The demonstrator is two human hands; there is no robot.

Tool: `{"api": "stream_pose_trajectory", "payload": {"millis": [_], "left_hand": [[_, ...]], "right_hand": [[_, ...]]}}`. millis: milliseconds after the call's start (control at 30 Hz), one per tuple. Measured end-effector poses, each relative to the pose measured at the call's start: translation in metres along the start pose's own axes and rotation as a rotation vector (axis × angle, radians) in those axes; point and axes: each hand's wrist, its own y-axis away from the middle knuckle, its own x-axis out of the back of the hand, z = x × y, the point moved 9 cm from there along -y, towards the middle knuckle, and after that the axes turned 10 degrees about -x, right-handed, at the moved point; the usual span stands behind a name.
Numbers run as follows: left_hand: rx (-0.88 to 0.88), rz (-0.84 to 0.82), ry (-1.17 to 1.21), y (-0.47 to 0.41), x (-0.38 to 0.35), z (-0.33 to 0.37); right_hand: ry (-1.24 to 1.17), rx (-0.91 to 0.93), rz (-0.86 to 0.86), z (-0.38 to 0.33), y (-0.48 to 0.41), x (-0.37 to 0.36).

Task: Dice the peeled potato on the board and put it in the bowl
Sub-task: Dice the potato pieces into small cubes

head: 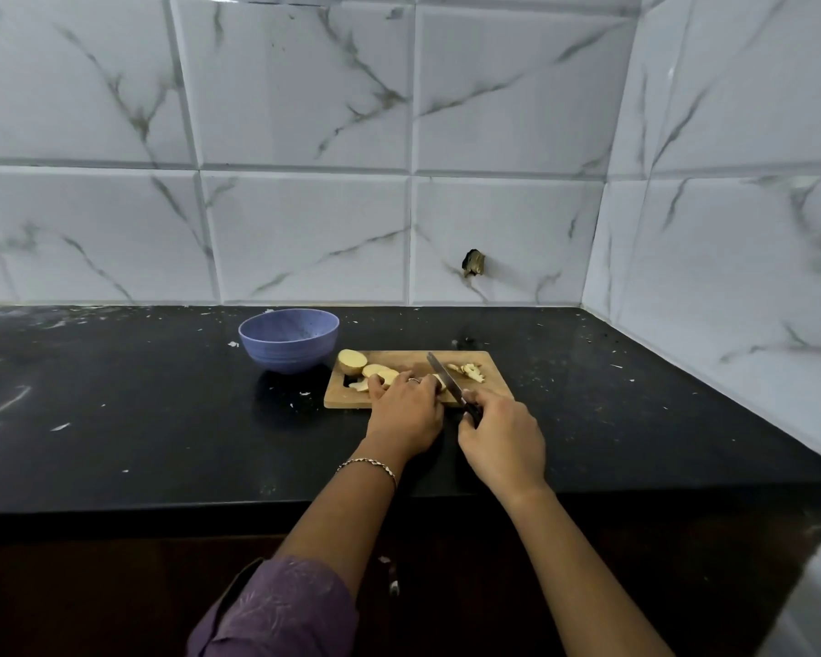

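Grasping the dark handle of the knife (444, 379), the right grip (501, 443) has its fingers wrapped round it at the near edge of the wooden board (399, 357). The blade slants away and to the left across the board. The left grip (406, 410) sits just left of the blade, with fingers curled down over a potato piece (441, 382) and holding it against the board; most of this piece is hidden under the fingers. A ring (413, 380) shows on one left finger and a bracelet (368, 464) circles the left wrist. Flat potato slices (380, 372) lie on the board just left of the left grip, and a potato half (351, 361) rests at the far left corner, cut face up. Small cut pieces (468, 371) lie to the right of the blade. The blue bowl (289, 341) stands on the black table (138, 419) just beside the board's left end, near the tiled wall (304, 111).
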Motion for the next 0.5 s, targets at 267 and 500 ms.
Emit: {"api": "stream_pose_trajectory", "payload": {"millis": [267, 500], "left_hand": [[-0.009, -0.016, 0.004, -0.001, -0.002, 0.001], [-0.035, -0.015, -0.008, -0.002, -0.001, 0.003]], "right_hand": [[0.16, 0.131, 0.009, -0.016, 0.002, -0.006], [0.208, 0.165, -0.071, -0.019, -0.01, -0.006]]}}
